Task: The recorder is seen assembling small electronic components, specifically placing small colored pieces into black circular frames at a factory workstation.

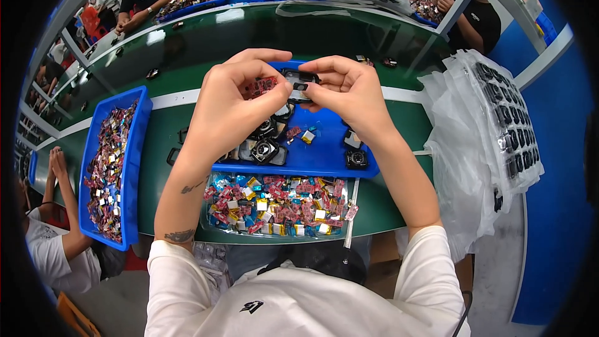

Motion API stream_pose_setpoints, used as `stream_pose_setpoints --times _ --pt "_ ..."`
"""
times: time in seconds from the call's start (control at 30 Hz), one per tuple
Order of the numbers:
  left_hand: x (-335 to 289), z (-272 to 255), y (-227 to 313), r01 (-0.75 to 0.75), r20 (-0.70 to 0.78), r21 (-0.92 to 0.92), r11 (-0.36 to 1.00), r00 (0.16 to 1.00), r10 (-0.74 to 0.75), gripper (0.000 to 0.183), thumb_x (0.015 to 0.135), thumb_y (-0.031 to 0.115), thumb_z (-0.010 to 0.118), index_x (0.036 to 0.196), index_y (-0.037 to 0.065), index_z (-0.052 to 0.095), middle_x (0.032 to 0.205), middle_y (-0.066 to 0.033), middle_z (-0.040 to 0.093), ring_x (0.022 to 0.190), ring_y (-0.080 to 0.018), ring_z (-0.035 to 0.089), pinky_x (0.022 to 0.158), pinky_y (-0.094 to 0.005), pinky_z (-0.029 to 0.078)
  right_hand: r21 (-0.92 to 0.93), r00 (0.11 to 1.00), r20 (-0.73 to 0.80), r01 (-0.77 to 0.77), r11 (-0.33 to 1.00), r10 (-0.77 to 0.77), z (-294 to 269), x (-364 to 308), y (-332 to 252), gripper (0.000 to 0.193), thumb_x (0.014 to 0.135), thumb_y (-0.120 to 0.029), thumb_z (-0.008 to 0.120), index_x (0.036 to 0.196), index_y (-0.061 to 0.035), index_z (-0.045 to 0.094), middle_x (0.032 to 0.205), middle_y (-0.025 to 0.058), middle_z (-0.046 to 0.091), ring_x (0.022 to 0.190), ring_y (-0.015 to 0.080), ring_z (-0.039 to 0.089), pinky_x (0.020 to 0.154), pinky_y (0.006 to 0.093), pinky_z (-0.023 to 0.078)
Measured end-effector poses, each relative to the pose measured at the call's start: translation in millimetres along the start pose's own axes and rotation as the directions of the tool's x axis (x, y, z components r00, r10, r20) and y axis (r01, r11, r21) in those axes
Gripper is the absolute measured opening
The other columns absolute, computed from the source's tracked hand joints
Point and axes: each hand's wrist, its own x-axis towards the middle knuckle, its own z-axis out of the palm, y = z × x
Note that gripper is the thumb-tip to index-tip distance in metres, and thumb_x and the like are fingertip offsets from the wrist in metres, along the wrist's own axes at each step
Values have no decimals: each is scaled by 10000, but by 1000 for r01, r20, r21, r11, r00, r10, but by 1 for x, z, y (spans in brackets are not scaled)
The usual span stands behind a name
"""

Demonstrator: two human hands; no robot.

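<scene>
One black housing (299,82) between two hands (293,97), over blue tray (324,156).

My worktop (187,43) is a long green belt with a white stripe down its length. At its near edge sit a blue tray (324,159) of small black parts and a clear tray (281,206) of pink and gold pieces. A long blue bin (134,168) lies towards its left end, stacked plastic bags (474,143) towards its right.
</scene>
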Motion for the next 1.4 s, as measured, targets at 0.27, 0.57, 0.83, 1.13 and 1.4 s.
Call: stream_pose_setpoints --times 0.27,0.57,0.83,1.13,1.4 --pt "-1 6 -4 0 -65 9 1000 998 0 148 769 100 654 782 -47 665 1083 -125 631 621 -32 521 557 -181 416 -60 993 33 116 991 -114 10 -11 -6 256 796 -23 659 1037 40 598 862 76 653 741 81 619 654 195 508" --pt "-2 6 -3 -16 -67 -22 1000 998 15 142 774 82 652 791 -59 658 1043 -144 645 644 -41 542 568 -186 432 -143 991 16 137 980 -136 12 -17 -8 255 826 -10 638 1068 48 581 940 106 650 800 120 645 711 233 552" --pt "-2 3 -3 -21 -34 -14 1000 999 20 151 778 89 646 784 -62 651 1033 -149 651 678 -65 565 596 -202 451 -137 989 15 146 980 -145 14 -18 -7 251 832 -9 632 1070 52 579 922 104 651 796 124 648 704 228 547" --pt "-2 7 -5 2 -72 -32 999 997 -5 158 771 95 647 782 -62 654 993 -141 666 667 -68 580 593 -207 458 -235 985 -4 165 958 -171 17 -20 -8 255 828 -23 641 1073 33 598 901 84 656 792 114 647 693 219 527" --pt "-6 16 -7 -76 -172 8 997 982 76 147 775 89 662 789 -58 665 933 -132 681 638 -80 598 579 -207 476 -291 938 -89 296 910 -334 19 -22 -5 178 823 -20 641 993 31 646 851 90 673 815 128 653 719 219 516"
